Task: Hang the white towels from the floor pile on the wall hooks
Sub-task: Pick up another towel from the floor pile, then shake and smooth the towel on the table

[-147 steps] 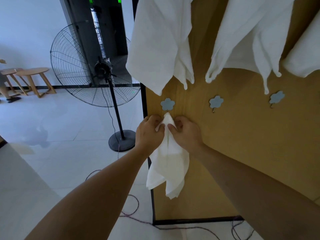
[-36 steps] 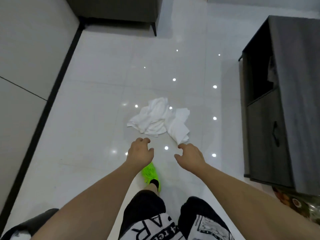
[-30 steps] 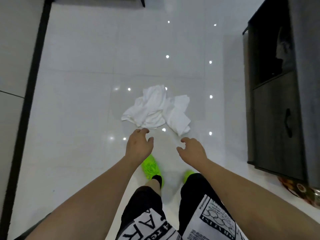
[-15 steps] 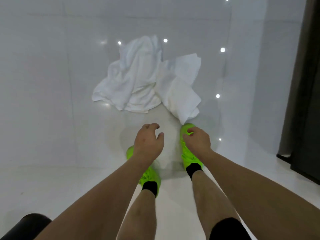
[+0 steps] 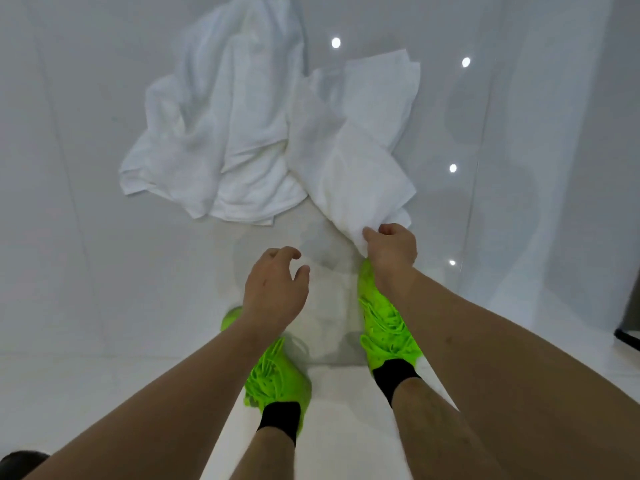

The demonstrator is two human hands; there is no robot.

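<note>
A pile of white towels (image 5: 221,140) lies crumpled on the glossy white floor ahead of my feet. The towel on the right side of the pile (image 5: 356,157) has its near corner pinched by my right hand (image 5: 393,249), fingers curled round the cloth. My left hand (image 5: 275,285) hovers lower and to the left, fingers loosely curled, holding nothing and apart from the towels. The wall hooks are out of view.
My two feet in bright green shoes (image 5: 277,372) stand just behind the pile on the white tiled floor (image 5: 86,271). A dark furniture edge (image 5: 628,336) shows at the far right. A dark object (image 5: 20,460) sits at the bottom left corner.
I have bent lower toward the pile. My right hand moved forward and took hold of the right towel's near corner. My left hand stayed free.
</note>
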